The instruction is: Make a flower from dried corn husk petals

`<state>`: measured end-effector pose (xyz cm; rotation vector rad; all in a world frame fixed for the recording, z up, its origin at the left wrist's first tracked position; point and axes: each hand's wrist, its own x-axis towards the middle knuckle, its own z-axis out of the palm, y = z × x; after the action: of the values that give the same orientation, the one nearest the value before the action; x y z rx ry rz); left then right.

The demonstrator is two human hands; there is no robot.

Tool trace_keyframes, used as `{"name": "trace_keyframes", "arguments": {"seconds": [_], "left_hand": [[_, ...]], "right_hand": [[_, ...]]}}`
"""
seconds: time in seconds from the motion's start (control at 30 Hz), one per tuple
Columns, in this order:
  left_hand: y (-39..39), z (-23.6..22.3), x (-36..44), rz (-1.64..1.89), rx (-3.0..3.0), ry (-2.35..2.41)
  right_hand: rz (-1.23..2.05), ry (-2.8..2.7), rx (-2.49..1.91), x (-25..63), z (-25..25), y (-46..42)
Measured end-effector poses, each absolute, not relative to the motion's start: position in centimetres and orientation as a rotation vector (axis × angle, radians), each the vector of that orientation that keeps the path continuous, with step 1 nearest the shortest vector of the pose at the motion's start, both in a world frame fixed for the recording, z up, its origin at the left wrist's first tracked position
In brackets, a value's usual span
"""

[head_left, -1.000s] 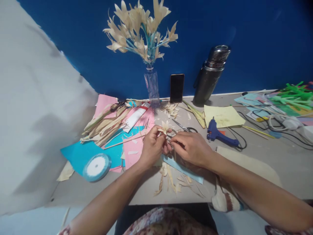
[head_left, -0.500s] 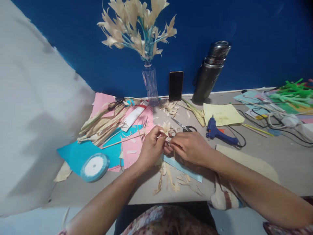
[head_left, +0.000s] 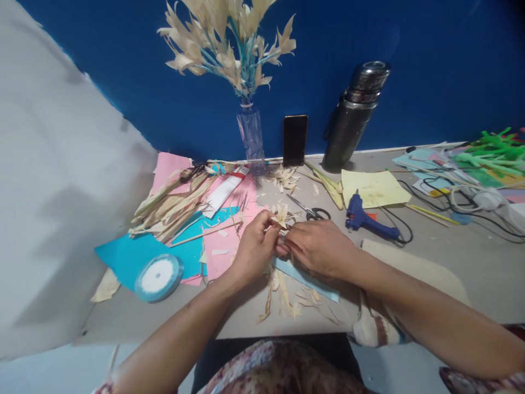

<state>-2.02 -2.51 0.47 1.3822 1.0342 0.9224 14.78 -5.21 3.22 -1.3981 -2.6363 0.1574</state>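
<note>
Between the thumb and fingers of my left hand (head_left: pixel 255 243) is a small cream flower (head_left: pixel 281 215) that looks made of dried husk, its petals spread upward. My right hand (head_left: pixel 322 246) is pinched close against the left fingertips, just below the flower. What its fingers grip is hidden; it may be the flower's stem. A pair of scissors (head_left: pixel 309 210) with dark handles lies beyond my right hand. Under my wrists are a light blue paper strip (head_left: pixel 307 282) and loose husk scraps (head_left: pixel 283 293).
Left lie a ribbon spool (head_left: pixel 159 277), blue paper (head_left: pixel 118 254) and dried husks (head_left: pixel 172 213). Behind stand a clear bottle (head_left: pixel 251 137) of husk flowers (head_left: pixel 229 54), a phone (head_left: pixel 295 140) and a flask (head_left: pixel 355 117). Right are a blue glue gun (head_left: pixel 365 218), yellow paper (head_left: pixel 373 189) and cables (head_left: pixel 463 202).
The view has tipped slightly downward, so the table and bottle sit higher in the picture. Both hands stay together at the flower, with only slight finger movement.
</note>
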Motion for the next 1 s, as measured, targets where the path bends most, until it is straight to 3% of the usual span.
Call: {"name": "trace_keyframes", "arguments": {"seconds": [1.0], "left_hand": [[-2.19, 0.78, -1.72, 0.839, 1.25, 1.05]], "right_hand": [[0.016, -2.639, -1.336, 14.32, 2.32, -5.41]]}}
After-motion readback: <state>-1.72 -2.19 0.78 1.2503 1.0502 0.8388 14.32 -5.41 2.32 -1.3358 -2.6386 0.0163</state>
